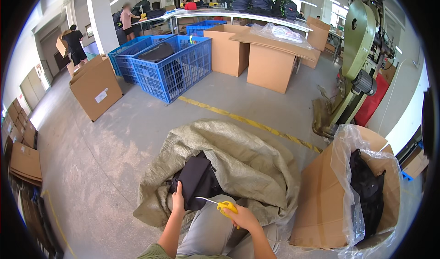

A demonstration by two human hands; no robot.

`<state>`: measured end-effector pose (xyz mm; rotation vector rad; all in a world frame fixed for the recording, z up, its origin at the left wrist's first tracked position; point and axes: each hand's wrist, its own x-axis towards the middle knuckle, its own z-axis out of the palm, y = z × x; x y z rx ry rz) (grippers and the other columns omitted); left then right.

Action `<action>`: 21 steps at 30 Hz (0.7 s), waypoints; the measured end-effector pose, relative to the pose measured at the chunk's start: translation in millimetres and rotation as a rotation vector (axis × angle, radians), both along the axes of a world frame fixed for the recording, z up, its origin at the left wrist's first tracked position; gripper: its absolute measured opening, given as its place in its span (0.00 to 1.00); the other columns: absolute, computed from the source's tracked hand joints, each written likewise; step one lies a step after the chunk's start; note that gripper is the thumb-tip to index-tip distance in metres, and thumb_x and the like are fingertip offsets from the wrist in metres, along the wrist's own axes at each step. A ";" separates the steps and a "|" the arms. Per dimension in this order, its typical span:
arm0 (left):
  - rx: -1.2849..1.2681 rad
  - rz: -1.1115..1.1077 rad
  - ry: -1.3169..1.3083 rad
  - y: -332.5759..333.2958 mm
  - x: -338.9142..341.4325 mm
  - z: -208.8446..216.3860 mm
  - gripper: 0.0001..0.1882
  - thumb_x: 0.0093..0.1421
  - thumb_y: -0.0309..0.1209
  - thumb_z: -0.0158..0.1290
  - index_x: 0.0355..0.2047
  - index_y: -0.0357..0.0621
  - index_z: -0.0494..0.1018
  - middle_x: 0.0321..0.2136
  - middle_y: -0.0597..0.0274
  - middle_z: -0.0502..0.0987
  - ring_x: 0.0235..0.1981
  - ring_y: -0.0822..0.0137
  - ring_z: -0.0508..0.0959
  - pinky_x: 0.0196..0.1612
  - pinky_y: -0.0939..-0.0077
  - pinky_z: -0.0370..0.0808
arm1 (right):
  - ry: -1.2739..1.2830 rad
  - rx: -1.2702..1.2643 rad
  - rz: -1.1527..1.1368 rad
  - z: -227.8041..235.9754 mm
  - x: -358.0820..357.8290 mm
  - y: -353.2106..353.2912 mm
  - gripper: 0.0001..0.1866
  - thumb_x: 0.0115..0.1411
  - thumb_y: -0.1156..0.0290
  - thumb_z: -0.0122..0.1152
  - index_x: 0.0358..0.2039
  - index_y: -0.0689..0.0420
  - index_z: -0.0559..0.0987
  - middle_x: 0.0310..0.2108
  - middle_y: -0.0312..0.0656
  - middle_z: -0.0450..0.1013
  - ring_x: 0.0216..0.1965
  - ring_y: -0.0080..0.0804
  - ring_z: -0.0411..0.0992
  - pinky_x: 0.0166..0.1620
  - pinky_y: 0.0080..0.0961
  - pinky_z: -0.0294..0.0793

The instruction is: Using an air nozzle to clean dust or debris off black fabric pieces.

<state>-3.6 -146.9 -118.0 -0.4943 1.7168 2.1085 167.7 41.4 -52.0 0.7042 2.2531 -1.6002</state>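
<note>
Head view shows us a black, folded fabric article [195, 174] near the left edge of a crumpled, khaki woven-plastic sack [229, 142], partly over its gathered material and just in front of our grey-trousered legs [208, 227]. Our left hand [178, 201] grips the article by its lower left side, partly closed; we cannot tell how far its fingers reach underneath. Our right hand [245, 217] is curled around a yellow-handled tool with a slim, pale metal blade [227, 208], whose tip points left, close to the article's lower right part; we cannot make out whether they touch.

The sack spreads over the grey concrete floor [137, 116], near a yellow floor stripe [250, 121] beyond its far edge. Beside its right edge, we see an open brown cardboard carton [316, 194] lined with clear plastic film [343, 144], with black fabric goods [366, 192] inside. Farther off, a blue latticed plastic crate [195, 68] holds a rounded black bundle [156, 52], and dark stacked bundles [261, 3] sit toward the right end of a long, pale worktop [220, 15].
</note>
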 end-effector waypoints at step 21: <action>-0.300 -0.129 0.248 -11.8 -10.4 -1.8 0.29 0.53 0.46 0.57 0.43 0.31 0.71 0.39 0.58 0.74 0.37 0.68 0.74 0.43 0.76 0.68 | 0.115 -0.051 -0.170 -6.2 4.9 -1.6 0.23 0.57 0.49 0.51 0.35 0.59 0.74 0.14 0.35 0.67 0.15 0.22 0.67 0.21 0.21 0.66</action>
